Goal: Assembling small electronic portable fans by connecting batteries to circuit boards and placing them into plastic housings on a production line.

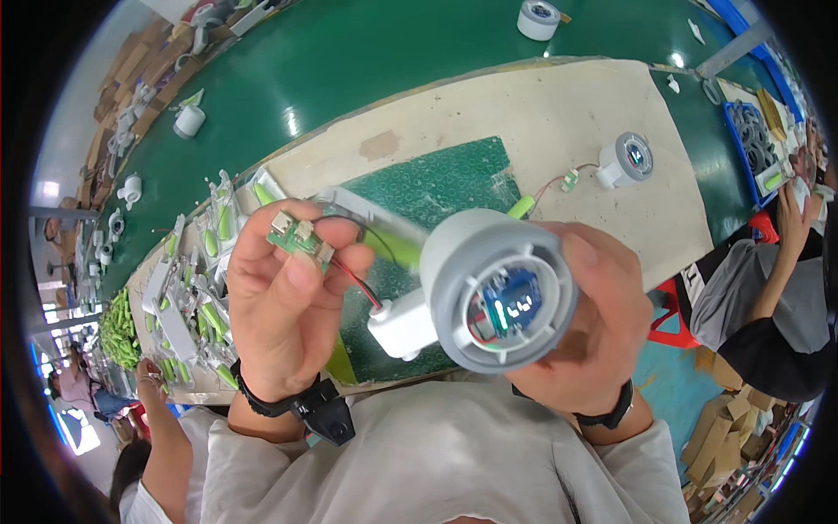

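My left hand (pixel 279 306) pinches a small green circuit board (pixel 299 236) between thumb and fingers. Red and black wires (pixel 358 284) run from it to a grey and white round housing (pixel 493 293) gripped in my right hand (pixel 602 306). Inside the housing's open face sits a small blue lit display (pixel 515 310). A lime green battery cell (pixel 393 249) hangs behind it on the wires. Both hands are raised close to the camera over a green patterned mat (pixel 436 188).
A second round housing (pixel 627 160) with wired green board and battery lies on the beige work board (pixel 559 105). Trays of green cells (pixel 201 288) sit left. A tape roll (pixel 539 19) lies far back. Another person's hand (pixel 153 375) is lower left; a seated person (pixel 777 306) at right.
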Action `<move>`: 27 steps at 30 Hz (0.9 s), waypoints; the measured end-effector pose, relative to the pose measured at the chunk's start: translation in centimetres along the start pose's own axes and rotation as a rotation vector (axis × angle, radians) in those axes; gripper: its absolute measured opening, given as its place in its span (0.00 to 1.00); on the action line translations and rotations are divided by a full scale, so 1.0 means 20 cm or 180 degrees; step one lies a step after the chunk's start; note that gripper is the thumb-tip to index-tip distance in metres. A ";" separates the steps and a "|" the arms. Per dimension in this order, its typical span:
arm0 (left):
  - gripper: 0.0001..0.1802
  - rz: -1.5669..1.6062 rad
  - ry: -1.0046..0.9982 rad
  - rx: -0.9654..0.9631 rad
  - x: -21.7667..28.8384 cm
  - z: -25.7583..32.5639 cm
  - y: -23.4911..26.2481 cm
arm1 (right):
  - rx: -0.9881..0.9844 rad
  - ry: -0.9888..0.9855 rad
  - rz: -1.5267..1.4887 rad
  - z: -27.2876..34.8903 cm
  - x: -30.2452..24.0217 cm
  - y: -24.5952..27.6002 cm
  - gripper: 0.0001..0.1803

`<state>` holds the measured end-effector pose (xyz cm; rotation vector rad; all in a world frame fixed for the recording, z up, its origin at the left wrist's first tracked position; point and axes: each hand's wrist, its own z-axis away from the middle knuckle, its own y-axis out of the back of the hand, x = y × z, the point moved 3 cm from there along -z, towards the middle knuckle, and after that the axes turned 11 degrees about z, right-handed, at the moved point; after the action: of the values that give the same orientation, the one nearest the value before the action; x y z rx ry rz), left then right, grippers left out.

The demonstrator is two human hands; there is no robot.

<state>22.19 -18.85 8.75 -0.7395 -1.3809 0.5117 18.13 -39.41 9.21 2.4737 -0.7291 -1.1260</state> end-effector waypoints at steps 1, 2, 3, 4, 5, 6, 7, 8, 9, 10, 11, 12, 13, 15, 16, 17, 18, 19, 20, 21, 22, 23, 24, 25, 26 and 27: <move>0.20 0.0010 -0.0026 -0.0018 0.01 0.00 -0.01 | 0.0004 0.0032 0.0009 0.00 -0.02 0.00 0.37; 0.21 0.0033 0.0040 -0.0079 0.02 0.00 -0.02 | 0.0152 0.0052 0.0015 0.00 -0.04 0.01 0.35; 0.22 0.0048 0.0114 -0.0142 0.02 0.00 -0.04 | 0.0307 0.0064 0.0019 0.00 -0.05 0.02 0.33; 0.22 0.0023 0.0088 0.0016 0.03 0.02 -0.06 | 0.0431 0.0228 -0.0100 0.00 -0.05 0.02 0.29; 0.22 0.0022 0.0067 -0.0017 0.06 0.04 -0.08 | 0.0452 0.0258 -0.0089 -0.01 -0.06 0.02 0.29; 0.21 -0.0001 0.0028 -0.0045 0.08 0.07 -0.08 | 0.0604 0.0517 -0.0102 -0.02 -0.07 0.01 0.27; 0.21 0.0009 0.0013 -0.0108 0.10 0.08 -0.09 | 0.0755 0.0777 -0.0061 -0.03 -0.09 0.01 0.25; 0.21 -0.0121 -0.0118 -0.0077 0.14 0.11 -0.09 | 0.0905 0.1041 -0.0014 -0.04 -0.11 0.01 0.23; 0.21 -0.0280 -0.0289 0.0018 0.19 0.14 -0.10 | 0.1034 0.1309 -0.0044 -0.06 -0.14 -0.01 0.20; 0.23 -0.0227 -0.0239 0.0037 0.21 0.16 -0.15 | 0.1185 0.1596 -0.0036 -0.07 -0.16 -0.01 0.18; 0.24 -0.0369 -0.0188 -0.0202 0.26 0.16 -0.14 | 0.1332 0.1884 -0.0029 -0.08 -0.18 0.00 0.16; 0.25 -0.0376 -0.0136 -0.0467 0.27 0.13 -0.14 | 0.1025 0.2091 -0.0049 -0.05 -0.14 0.02 0.20; 0.25 -0.0383 -0.0087 -0.0729 0.28 0.10 -0.14 | 0.1015 0.2114 0.0015 -0.05 -0.13 0.02 0.20; 0.23 -0.0498 -0.0043 -0.0830 0.33 0.10 -0.16 | 0.1071 0.2218 0.0038 -0.04 -0.13 0.02 0.19; 0.21 -0.0559 0.0023 -0.1012 0.35 0.10 -0.18 | 0.1080 0.2229 0.0016 -0.04 -0.15 0.03 0.19; 0.20 -0.0629 0.0077 -0.1157 0.37 0.11 -0.18 | 0.0985 0.2018 -0.0074 -0.04 -0.19 0.02 0.20; 0.14 -0.1048 -0.0449 -0.1221 0.35 0.08 -0.17 | 0.0858 0.1774 -0.0043 -0.05 -0.21 0.02 0.20; 0.14 -0.1045 -0.0451 -0.1213 0.34 0.06 -0.22 | 0.0851 0.1774 -0.0048 -0.08 -0.23 0.02 0.20; 0.13 -0.0842 0.0193 -0.0501 0.24 -0.02 -0.26 | 0.0808 0.1787 -0.0020 -0.10 -0.25 0.02 0.20; 0.13 -0.0686 0.0799 0.0219 0.45 0.12 -0.06 | 0.0820 0.1809 -0.0031 -0.11 -0.26 0.04 0.20; 0.13 -0.0443 0.1765 0.0651 0.69 0.47 0.43 | 0.0845 0.1616 0.0367 -0.08 -0.13 0.12 0.20; 0.14 -0.0079 0.2082 0.1604 0.48 0.23 0.18 | 0.0692 0.1837 -0.0032 -0.10 -0.26 -0.04 0.20; 0.15 0.0154 0.2665 0.2366 0.49 0.11 0.13 | 0.0707 0.1833 -0.0169 -0.10 -0.25 -0.02 0.19; 0.15 0.0130 0.2611 0.2430 0.51 0.03 0.06 | 0.0735 0.1831 -0.0248 -0.09 -0.27 0.00 0.19; 0.16 0.0537 0.3103 0.3361 0.51 0.01 0.09 | 0.0692 0.1687 -0.0307 -0.09 -0.29 -0.04 0.19; 0.18 0.0893 0.3614 0.4248 0.49 -0.03 0.05 | 0.0704 0.1515 -0.0295 -0.08 -0.28 -0.03 0.18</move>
<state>24.24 -11.30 14.74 -0.0007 0.2525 0.8747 16.48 -35.63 13.40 2.8276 -0.6239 -0.4611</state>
